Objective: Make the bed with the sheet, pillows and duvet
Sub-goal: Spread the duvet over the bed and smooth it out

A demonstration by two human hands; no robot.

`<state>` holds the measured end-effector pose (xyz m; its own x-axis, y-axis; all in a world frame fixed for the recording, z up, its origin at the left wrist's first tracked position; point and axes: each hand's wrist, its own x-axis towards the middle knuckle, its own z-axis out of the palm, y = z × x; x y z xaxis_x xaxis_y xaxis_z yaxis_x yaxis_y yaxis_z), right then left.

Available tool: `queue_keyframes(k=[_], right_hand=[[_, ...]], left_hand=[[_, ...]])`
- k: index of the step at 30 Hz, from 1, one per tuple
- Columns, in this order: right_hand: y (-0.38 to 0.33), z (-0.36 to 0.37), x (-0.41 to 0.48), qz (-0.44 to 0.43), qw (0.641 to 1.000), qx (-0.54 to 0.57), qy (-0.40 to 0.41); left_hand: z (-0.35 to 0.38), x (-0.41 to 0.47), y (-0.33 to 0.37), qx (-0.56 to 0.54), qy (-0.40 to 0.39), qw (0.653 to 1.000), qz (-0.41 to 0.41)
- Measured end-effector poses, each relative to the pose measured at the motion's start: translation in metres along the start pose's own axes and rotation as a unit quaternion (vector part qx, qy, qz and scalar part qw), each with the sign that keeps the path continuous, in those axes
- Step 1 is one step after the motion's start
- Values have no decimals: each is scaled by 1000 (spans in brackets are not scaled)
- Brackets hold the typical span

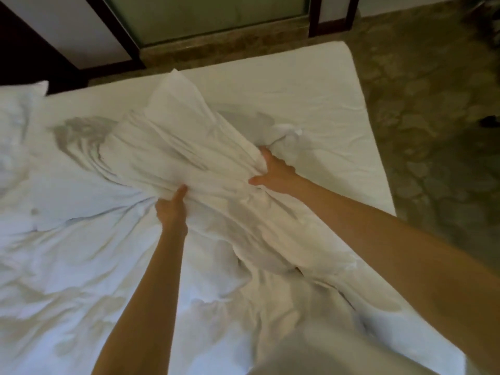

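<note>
Duvet (173, 136) bunched mid-frame, raised off the sheet (311, 85). Left hand (173, 209) fingers curled into its folds, right hand (276, 171) gripping its right edge. Pillow (19, 109) upper left. Risk: the twisted bunch spreads crooked or drags the sheet loose.

The white bundle (189, 147) hides the fingers of the left hand (171, 209) and the right hand (273, 171); whether it is a pillow or the duvet is unclear. The left edge cuts off a pillow (16, 117). A dark object (489, 121) at the right edge is unidentifiable.
</note>
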<state>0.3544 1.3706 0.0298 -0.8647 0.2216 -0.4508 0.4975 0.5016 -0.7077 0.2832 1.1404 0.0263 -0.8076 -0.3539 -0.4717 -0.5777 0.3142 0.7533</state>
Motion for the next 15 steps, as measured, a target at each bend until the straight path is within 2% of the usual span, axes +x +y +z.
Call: queue_keyframes(k=[2, 3, 6, 9, 11, 15], right_hand=[[1, 1, 7, 3, 1000, 8, -24], [4, -2, 9, -7, 999, 31, -11], [18, -38, 9, -24, 978, 140, 151], [50, -110, 6, 17, 919, 234, 318], [82, -155, 1, 32, 871, 274, 406], [142, -203, -16, 93, 783, 335, 516]], left_hand=[[20, -18, 19, 6, 35, 998, 44], [35, -31, 32, 1, 57, 996, 62], [85, -71, 78, -41, 68, 991, 112], [133, -108, 126, -74, -14, 978, 196], [161, -138, 157, -55, -63, 959, 271], [210, -202, 189, -13, -151, 906, 395]])
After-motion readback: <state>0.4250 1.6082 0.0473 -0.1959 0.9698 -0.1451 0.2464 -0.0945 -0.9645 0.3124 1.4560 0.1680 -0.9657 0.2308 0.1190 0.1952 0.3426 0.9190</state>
